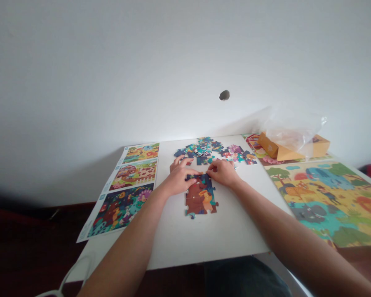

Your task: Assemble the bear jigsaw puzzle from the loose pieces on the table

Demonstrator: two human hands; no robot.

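A partly joined jigsaw (200,200) showing a brown bear lies flat on the white table, with its far edge between my hands. My left hand (179,178) rests at the far left corner of the jigsaw, its fingers apart and the thumb lying on the pieces. At the far right corner my right hand (223,173) has its fingers drawn together in a pinch on a puzzle piece, mostly hidden by the fingertips. Just beyond both hands is a heap of loose puzzle pieces (202,148), and more purple and orange loose pieces (236,152) lie to its right.
A picture sheet (132,177) with three puzzle scenes lies along the left of the table (173,243). On the right lies a finished safari puzzle (330,202). Behind it, a yellow box (292,150) and clear plastic bag (297,128) sit on a farm puzzle (269,160). A wall rises behind.
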